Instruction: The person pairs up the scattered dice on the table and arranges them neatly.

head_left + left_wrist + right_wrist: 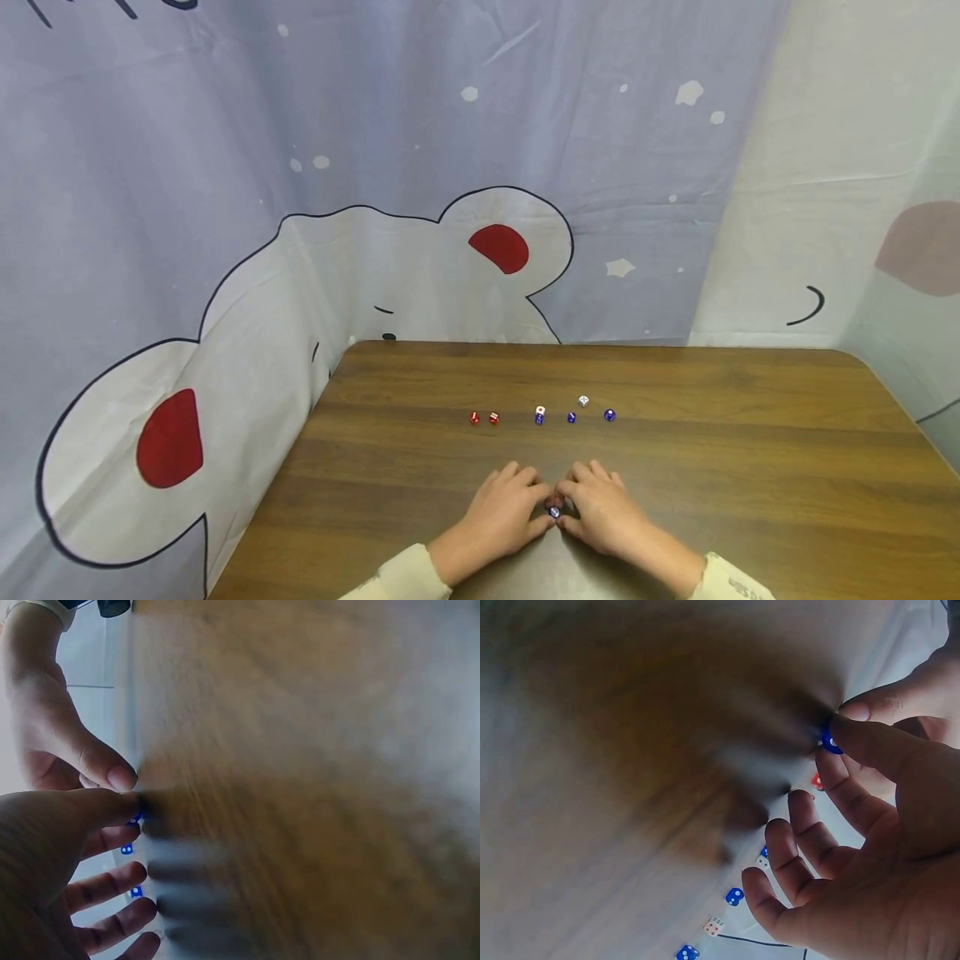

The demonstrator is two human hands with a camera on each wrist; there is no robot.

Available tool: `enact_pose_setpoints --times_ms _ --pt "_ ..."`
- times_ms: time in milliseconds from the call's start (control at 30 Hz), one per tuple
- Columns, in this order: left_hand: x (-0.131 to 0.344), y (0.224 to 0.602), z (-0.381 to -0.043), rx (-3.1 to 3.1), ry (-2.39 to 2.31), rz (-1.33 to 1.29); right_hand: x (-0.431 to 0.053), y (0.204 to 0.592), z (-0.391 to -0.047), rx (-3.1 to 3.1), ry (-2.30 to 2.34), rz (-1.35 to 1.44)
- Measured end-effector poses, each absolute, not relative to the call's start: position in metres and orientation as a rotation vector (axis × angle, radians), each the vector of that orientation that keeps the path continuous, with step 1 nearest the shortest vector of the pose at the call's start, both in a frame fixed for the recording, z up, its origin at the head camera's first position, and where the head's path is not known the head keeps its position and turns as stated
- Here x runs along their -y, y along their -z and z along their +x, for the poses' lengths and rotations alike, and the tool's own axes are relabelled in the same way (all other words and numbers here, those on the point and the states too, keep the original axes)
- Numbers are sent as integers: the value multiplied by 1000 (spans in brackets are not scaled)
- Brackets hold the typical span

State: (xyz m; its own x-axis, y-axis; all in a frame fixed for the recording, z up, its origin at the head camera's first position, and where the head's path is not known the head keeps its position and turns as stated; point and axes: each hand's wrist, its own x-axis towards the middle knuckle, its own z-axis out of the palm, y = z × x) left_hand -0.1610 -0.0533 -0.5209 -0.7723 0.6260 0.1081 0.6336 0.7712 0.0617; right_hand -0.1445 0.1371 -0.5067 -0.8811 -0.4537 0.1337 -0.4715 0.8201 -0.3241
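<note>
In the head view, my left hand (pixel 510 510) and right hand (pixel 606 512) meet low over the front of the wooden table (pixel 420 475). Between their thumbs and index fingers a small blue die (pixel 554 512) is pinched from both sides. Seen from the right wrist, this blue die (pixel 831 742) shows between my right thumb and index finger, with the left thumb tip right beside it. The left wrist view shows only a sliver of it, mostly hidden by the fingers. The other fingers of both hands are spread, tips close to the tabletop.
Farther back lies a loose row of dice: two red dice (pixel 493 418) at left, a white die (pixel 540 411) overlapping a blue one (pixel 539 420), another blue die (pixel 572 417), a white die (pixel 583 401) and a blue die (pixel 610 415) at right. A printed curtain (pixel 637 208) hangs behind.
</note>
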Motion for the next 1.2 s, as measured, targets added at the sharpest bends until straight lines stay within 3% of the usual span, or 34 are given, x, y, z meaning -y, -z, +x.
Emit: enact_pose_setpoints --times_ms 1200 --pt "72 519 -131 2831 263 -1162 -128 506 -117 2977 -525 932"
